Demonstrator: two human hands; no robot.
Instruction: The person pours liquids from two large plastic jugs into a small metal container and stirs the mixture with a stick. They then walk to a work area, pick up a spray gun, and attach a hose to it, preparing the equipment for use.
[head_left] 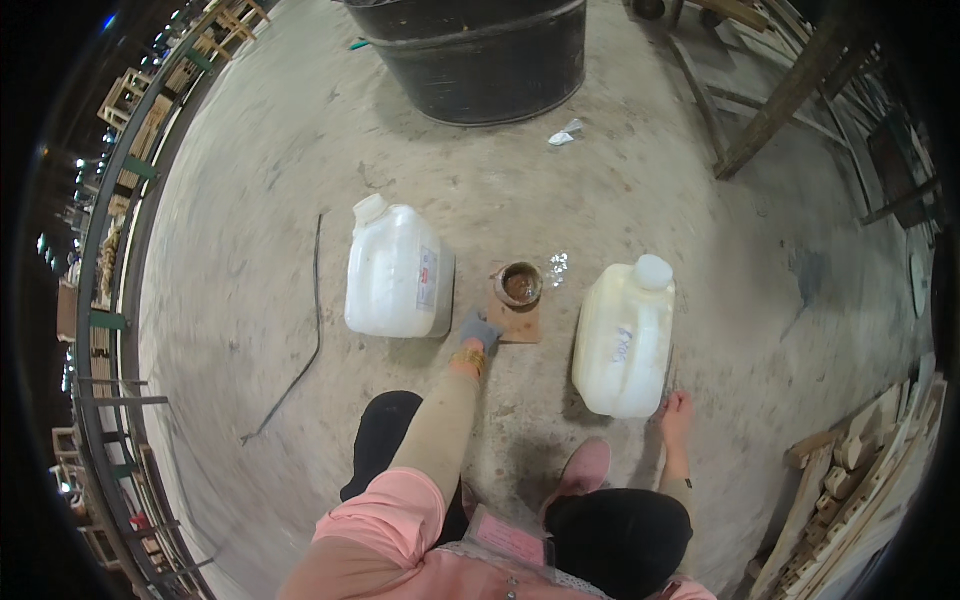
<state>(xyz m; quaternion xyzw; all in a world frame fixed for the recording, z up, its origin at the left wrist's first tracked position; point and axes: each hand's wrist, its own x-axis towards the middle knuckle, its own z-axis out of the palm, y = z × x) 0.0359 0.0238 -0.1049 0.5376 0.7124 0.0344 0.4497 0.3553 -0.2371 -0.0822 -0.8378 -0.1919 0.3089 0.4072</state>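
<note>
My left hand (480, 328), in a grey glove, is at the left edge of a small piece of brown cardboard (519, 327). Its fingers look closed on that edge. A small round pot (519, 286) with a brown, wet-looking inside stands on the far part of the cardboard. Left of the glove stands a white plastic jug (388, 275) with a label and a white cap. On the other side is a yellowish plastic jug (625, 340), capped, with handwriting on it. My bare right hand (677, 408) is low beside this jug, its fingers curled with nothing visible in them.
A large black tub (480, 70) stands ahead on the concrete floor. A crumpled plastic scrap (565, 133) and a wet spot (558, 268) lie nearer. A thin dark rod (318, 290) is at left. Wood pieces (850, 490) are stacked at right, below a wooden frame (770, 130).
</note>
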